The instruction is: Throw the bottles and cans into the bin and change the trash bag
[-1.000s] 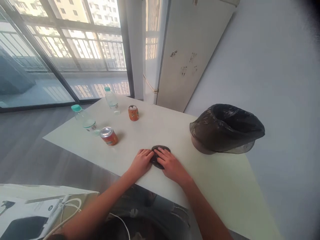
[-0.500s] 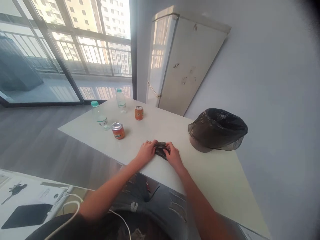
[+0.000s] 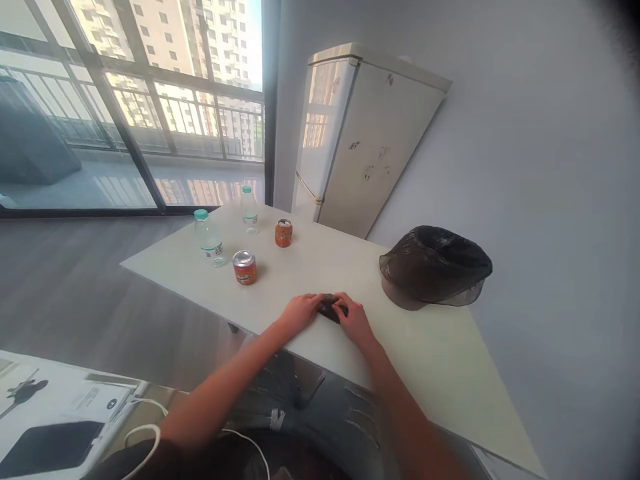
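Observation:
A black plastic bag (image 3: 329, 310), folded into a small bundle, lies on the white table (image 3: 300, 340) near its front edge. My left hand (image 3: 303, 312) is closed on the bundle's left side, fingertips at its far edge. From the right, my right hand (image 3: 356, 320) pinches the same bundle between thumb and fingers. Parts of the bag are hidden under the fingers. To the left of my hands stands an orange can (image 3: 245, 268) with a silver end up. Farther back is a second orange can (image 3: 283, 233), its top dark around the rim.
Two clear bottles with green caps, a nearer bottle (image 3: 210, 240) and a farther bottle (image 3: 249, 212), stand at the table's far left. A bin lined with a black bag (image 3: 433, 273) stands on the right. Behind is a fridge (image 3: 380, 133); a white surface with a tablet (image 3: 53, 447) is lower left.
My hands have come closer together, and the bag between them looks more compact. The whole view has shifted slightly; the cans, bottles and bin keep their places on the table.

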`<act>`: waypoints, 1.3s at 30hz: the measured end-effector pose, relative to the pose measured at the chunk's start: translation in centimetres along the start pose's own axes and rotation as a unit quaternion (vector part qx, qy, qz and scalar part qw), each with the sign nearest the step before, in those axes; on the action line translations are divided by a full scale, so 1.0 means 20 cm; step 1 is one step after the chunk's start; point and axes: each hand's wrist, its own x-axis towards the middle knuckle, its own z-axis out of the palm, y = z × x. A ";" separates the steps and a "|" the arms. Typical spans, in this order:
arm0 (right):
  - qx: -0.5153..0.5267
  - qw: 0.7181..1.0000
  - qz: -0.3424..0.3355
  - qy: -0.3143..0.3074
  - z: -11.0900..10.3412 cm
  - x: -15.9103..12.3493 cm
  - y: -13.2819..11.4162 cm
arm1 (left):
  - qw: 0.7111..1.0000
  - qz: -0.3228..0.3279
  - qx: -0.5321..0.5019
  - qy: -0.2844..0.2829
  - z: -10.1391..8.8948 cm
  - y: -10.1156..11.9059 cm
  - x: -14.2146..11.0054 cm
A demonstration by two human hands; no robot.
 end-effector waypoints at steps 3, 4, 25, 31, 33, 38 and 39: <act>-0.019 1.000 0.021 0.011 0.05 0.08 0.01 | 0.999 -0.035 -0.003 0.027 0.01 -0.01 0.04; -0.027 0.999 0.023 0.014 0.06 0.10 0.01 | 0.999 -0.039 -0.004 0.034 0.01 0.00 0.05; -0.252 0.954 -0.071 -0.149 0.26 0.13 -0.11 | 0.993 -0.009 -0.070 0.090 0.00 -0.12 -0.11; -0.225 0.962 -0.106 -0.112 0.22 0.13 -0.14 | 0.991 0.048 -0.030 0.123 0.12 -0.29 -0.10; -0.210 0.965 -0.114 -0.112 0.20 0.12 -0.15 | 0.990 0.057 -0.030 0.129 0.12 -0.31 -0.11; -0.160 0.973 -0.108 -0.127 0.18 0.11 -0.16 | 0.970 0.005 -0.040 0.239 0.00 -0.24 -0.16; -0.154 0.974 -0.109 -0.124 0.18 0.10 -0.15 | 0.966 -0.014 -0.037 0.256 -0.01 -0.23 -0.16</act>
